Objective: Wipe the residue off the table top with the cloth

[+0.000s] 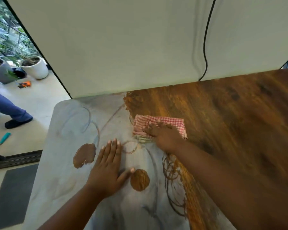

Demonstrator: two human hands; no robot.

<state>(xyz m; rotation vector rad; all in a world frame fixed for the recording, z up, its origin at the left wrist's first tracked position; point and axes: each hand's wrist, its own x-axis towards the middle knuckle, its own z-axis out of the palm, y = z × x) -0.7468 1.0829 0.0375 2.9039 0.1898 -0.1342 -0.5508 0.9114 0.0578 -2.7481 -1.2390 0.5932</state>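
Right hand (165, 135) presses flat, fingers straight, on the checked cloth (158, 126); left hand (106, 170) braces open on the desk (60, 180); recommend firm overlapping passes toward the brown residue patches (84, 155).

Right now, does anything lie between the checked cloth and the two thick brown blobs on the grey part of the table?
Nothing blocks the round blob. The left hand rests flat on the grey table top, between the red-and-white checked cloth under the right hand and the larger blob.
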